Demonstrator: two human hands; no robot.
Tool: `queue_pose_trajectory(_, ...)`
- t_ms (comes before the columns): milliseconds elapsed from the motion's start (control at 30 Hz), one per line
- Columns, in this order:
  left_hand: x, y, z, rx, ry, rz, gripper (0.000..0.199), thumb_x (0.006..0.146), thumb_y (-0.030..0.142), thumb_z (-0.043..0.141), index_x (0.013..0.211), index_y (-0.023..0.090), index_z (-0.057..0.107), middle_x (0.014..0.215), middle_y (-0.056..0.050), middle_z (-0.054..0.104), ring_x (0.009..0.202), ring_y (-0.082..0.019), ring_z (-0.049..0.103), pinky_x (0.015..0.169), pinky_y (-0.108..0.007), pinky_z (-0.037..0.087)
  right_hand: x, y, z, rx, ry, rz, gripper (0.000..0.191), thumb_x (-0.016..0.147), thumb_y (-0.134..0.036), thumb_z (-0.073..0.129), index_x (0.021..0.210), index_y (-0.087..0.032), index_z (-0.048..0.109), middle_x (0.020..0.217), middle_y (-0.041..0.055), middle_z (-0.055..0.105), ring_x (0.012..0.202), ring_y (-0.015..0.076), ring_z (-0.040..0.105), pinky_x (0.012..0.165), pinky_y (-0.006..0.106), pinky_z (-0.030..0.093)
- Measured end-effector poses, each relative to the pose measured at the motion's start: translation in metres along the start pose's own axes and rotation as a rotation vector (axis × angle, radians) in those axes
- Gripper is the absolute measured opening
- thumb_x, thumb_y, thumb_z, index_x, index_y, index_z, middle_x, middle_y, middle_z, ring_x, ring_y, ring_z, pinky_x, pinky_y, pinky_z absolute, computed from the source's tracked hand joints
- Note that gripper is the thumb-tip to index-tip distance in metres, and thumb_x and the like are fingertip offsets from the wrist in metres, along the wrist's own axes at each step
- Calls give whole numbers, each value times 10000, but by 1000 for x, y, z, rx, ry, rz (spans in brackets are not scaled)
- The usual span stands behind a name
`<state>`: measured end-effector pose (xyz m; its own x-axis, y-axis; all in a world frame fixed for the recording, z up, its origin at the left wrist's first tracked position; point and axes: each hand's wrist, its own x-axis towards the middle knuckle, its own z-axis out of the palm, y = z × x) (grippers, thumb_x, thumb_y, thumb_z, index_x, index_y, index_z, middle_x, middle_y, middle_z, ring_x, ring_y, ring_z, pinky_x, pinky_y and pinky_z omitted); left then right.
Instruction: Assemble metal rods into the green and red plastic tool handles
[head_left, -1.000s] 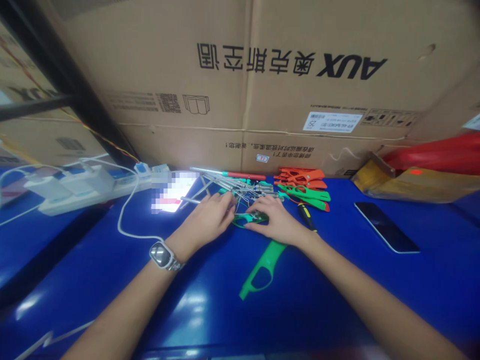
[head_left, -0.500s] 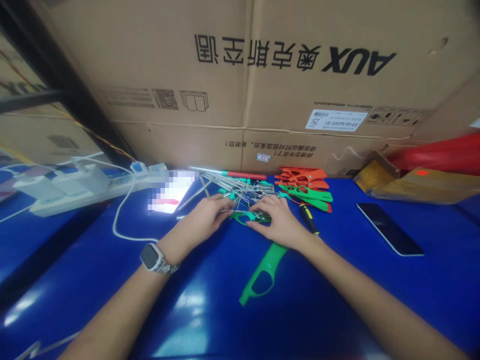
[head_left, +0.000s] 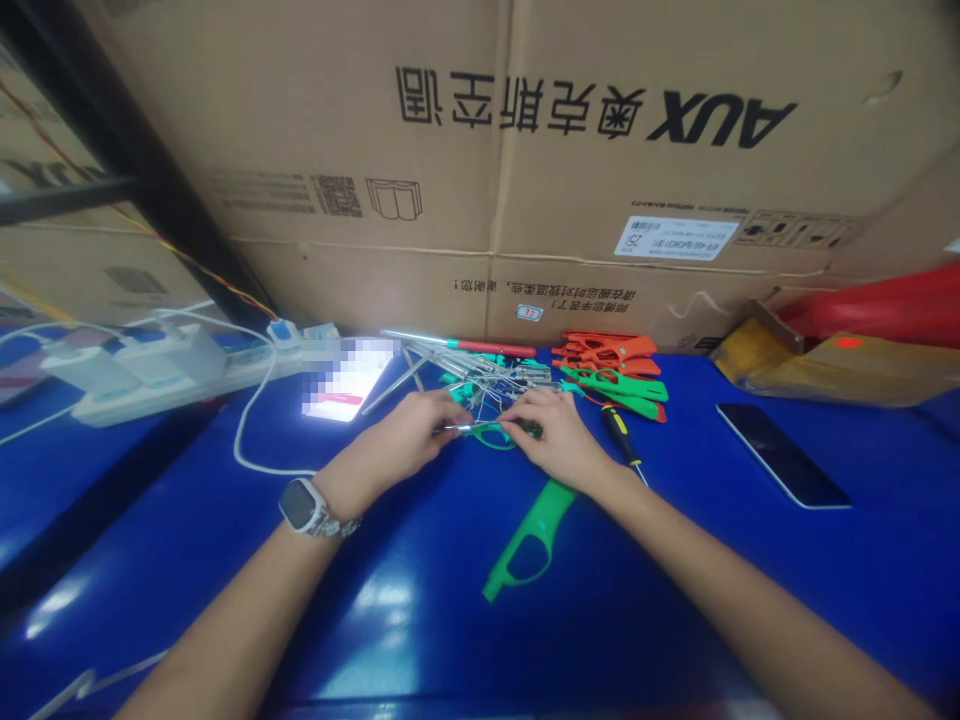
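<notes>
Over the blue table, my left hand, with a watch on its wrist, pinches a thin shiny metal rod. My right hand is closed at the other end of a green lighter casing half, whose trigger loop shows between both hands. Fingers cover much of the casing and its inner parts. Another green casing half lies flat, nearer to me, partly under my right wrist. Just beyond my fingers is a pile of metal tubes and wires with small teal parts.
Orange casing halves and green ones are stacked behind my right hand, near a yellow-black screwdriver. A dark phone lies right; a lit phone and power strip lie left. A big carton stands behind.
My fingers have shifted slightly on the green casing, and the shiny rod by my left fingertips shows more plainly. The view has moved a little; the other things lie as before.
</notes>
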<state>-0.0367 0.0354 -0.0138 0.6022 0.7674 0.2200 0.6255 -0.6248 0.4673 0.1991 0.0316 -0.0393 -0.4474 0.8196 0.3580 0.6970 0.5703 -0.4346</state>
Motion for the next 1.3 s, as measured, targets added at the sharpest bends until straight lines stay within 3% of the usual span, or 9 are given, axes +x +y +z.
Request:
queue_pose_trajectory(433,1,-9,6,45,-11,57,197,888,76,575,870,171,747,908,-67,689,776,-177,649,737,-312,514,0,2,2,1,0,-2,124,935,-284,620,892,-250,731,915,25,694,925,220,589,842,397,303)
queue_pose_trajectory(700,2,4,4,83,-21,1,236,871,27,550,857,147,753,928,-93,691,815,-182,661,772,-308,531,0,1,1,-6,-3,2,127,932,-278,624,882,-241,735,900,25,693,924,217,585,823,384,296)
queue_pose_trajectory(1033,1,5,4,122,-63,-23,254,864,20,532,831,147,750,915,-83,678,803,-170,649,759,-278,505,0,1,2,-10,0,-20,126,937,-268,623,888,-239,736,919,20,704,930,201,598,822,369,292)
queue_pose_trajectory(1200,0,13,4,181,-77,-69,129,846,123,627,861,155,752,932,-84,665,820,-192,649,777,-298,510,0,1,3,-13,3,-9,129,933,-266,627,879,-238,741,928,29,709,937,211,602,819,377,308)
queue_pose_trajectory(1300,3,17,5,224,-91,-95,190,885,120,574,775,155,725,891,-73,647,788,-181,643,748,-289,496,0,1,0,11,0,-14,101,918,-239,635,937,-233,735,928,30,708,939,213,611,844,390,335)
